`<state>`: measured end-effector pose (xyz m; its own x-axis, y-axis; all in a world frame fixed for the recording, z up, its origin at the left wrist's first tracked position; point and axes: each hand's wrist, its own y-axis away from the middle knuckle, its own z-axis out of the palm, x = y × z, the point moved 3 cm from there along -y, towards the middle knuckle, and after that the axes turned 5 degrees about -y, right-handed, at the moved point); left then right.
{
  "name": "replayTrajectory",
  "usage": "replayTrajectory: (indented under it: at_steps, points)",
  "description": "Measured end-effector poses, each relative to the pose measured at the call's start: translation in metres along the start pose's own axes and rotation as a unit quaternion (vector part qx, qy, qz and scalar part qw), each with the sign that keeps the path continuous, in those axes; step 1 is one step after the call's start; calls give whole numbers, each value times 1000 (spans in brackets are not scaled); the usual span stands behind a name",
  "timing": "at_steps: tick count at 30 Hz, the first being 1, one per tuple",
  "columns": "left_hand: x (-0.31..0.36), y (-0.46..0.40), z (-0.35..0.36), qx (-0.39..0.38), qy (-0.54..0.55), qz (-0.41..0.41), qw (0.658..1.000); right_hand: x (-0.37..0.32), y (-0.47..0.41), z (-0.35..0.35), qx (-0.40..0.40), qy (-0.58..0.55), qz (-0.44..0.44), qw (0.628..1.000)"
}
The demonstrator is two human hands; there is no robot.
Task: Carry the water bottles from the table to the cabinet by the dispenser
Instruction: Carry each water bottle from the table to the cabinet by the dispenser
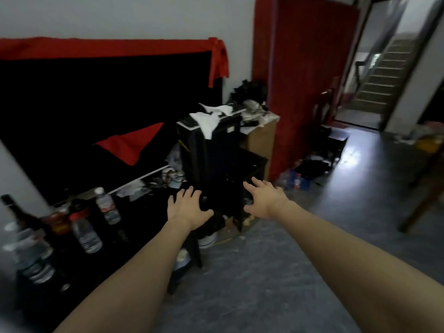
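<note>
Along the left edge of the head view stands a dark table (72, 272) bearing clear plastic water bottles: one with a white cap (107, 206) farthest back, one with a red label band (85, 233) nearer, and a blurred cluster of bottles (28, 251) at the near left corner. A dark glass bottle (16, 212) stands behind that cluster.

Left hand (187, 207): held out palm down over the table's far end, fingers straight and spread, holding nothing.

Right hand (264, 200): held out palm down, apart from the left, fingers straight and spread, holding nothing.

Beyond the hands: a tall black unit (211, 152) with white papers (211, 118) on top; beside it a brown cabinet (262, 140) cluttered on top. Whether the black unit is the dispenser cannot be told.

Behind: a black cloth (84, 104) with red trim against the wall, a red curtain (307, 68), and a doorway with a staircase (382, 75). Grey floor (276, 272).
</note>
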<state>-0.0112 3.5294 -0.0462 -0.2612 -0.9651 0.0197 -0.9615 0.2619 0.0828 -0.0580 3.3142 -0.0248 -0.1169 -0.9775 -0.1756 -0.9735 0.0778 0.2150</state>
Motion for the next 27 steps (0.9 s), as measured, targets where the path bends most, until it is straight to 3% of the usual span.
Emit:
replayTrajectory:
  at_steps: [8,15,22,27]
  points:
    - [214,10,1,-37,-11,145,989,189,115,-10,48,-27,176,983]
    - [405,58,9,-31,-28,288,957,336,247,-7,88,-71,343,933]
    - [544,123,21,-15,-25,403,915,430,352,8,121,-101,457,875]
    - [607,156,26,-19,-33,451,891,473,396,13,128,-117,484,858]
